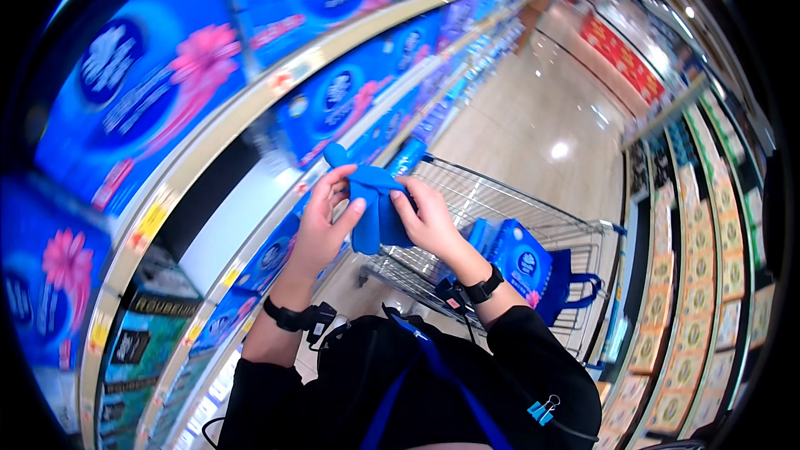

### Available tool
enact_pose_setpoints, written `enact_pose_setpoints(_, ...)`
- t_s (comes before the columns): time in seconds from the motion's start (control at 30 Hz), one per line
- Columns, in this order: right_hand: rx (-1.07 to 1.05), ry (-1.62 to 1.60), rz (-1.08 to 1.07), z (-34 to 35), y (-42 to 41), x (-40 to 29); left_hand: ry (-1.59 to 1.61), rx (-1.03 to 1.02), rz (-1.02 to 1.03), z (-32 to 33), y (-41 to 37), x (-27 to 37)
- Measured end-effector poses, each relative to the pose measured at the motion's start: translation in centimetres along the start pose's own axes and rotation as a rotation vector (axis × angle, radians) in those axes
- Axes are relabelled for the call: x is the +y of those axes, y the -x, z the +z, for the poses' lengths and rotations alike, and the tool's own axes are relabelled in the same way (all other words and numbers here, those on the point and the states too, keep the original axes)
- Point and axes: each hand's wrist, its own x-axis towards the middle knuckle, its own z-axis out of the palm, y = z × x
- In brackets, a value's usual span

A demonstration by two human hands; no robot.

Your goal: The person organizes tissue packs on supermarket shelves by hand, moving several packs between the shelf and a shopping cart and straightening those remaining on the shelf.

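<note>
A bundle of blue cloth (380,203), partly folded with hanging ends, is held in front of me between both hands. My left hand (325,219) has its fingers and thumb on the cloth's left side. My right hand (428,212) pinches its upper right part. Below and to the right, a wire shopping cart (569,231) holds a blue package with a pink flower print (519,256) and a dark blue fabric bag with handles (558,287). Each wrist wears a black strap with a small device.
Shelves (350,28) of large blue packages line the left, with green boxes (150,337) lower down. Shelves of orange-and-white boxes (650,300) stand on the right. The tiled aisle (531,119) runs ahead towards a red patterned panel (622,56).
</note>
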Motion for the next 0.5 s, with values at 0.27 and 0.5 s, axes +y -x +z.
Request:
enact_pose_setpoints(0.27,-0.149,-0.095,0.064,12.4,-3.0,-5.5,-0.128,0.372,0.035,-10.8,8.6,2.7)
enact_pose_setpoints(0.5,-0.123,-0.111,0.171,15.9,-4.9,-2.7,-0.184,0.802,-0.130,-18.4,18.7,1.4)
